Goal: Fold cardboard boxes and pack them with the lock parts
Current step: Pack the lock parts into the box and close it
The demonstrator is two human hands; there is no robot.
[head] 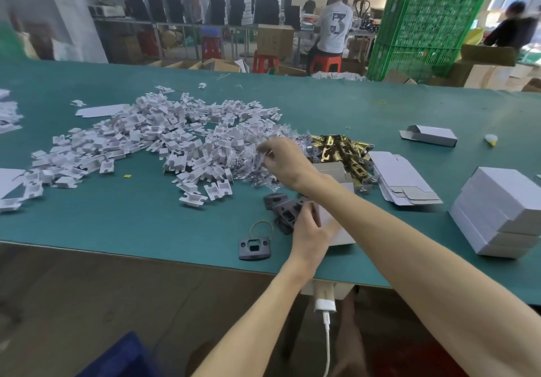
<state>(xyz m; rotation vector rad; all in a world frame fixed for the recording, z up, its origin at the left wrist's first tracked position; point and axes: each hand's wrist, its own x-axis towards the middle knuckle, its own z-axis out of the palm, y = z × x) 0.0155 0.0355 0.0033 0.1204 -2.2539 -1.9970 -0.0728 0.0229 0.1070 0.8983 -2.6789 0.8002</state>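
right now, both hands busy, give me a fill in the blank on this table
The left hand holds a white cardboard ____.
The fingers of the right hand pinch at a heap of small clear plastic ____.
The flat black metal plate lies next to a thin yellow rubber ____.
The brass-coloured metal latches lie to the ____ of the right hand.
Missing: box; bags; band; right.

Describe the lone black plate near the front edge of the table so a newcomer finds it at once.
Start at the green table and follow its near edge to the left hand, which grips a white box. Just left of that hand, closest to the edge, lies the black plate. It lies alone by a yellow rubber band; the other dark plates are heaped farther back.
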